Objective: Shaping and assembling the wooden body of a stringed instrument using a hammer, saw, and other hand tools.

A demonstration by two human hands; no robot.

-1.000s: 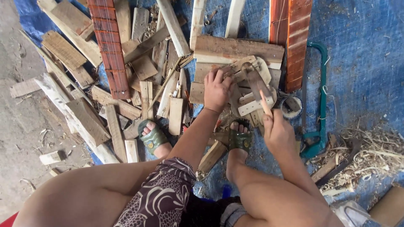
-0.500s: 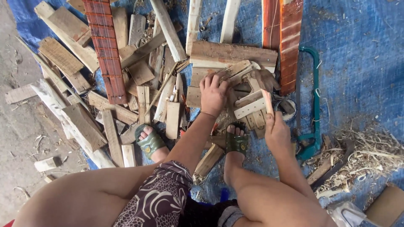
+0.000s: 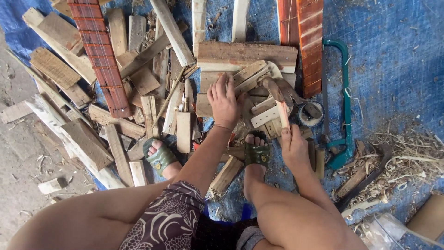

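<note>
Blue tarpaulin (image 3: 393,55) is covering the ground, littered with wood offcuts. Left of the flat plank (image 3: 247,53) a red slatted strip (image 3: 99,60) is lying among scraps. Just below that plank, the left hand (image 3: 224,102) is pressing down flat, fingers spread and released, on a pale wood block (image 3: 206,104). Below the plank's right end, the right hand (image 3: 293,148) is gripping a thin stick (image 3: 282,113), fingers clenched round it. Right of the plank, a green saw frame (image 3: 344,92) is lying.

Woodworking spot; offcuts (image 3: 88,143), shavings (image 3: 402,162), saw (image 3: 344,97)

Right hand (image 3: 294,149) drew back; left hand (image 3: 224,101) shifted left.
</note>
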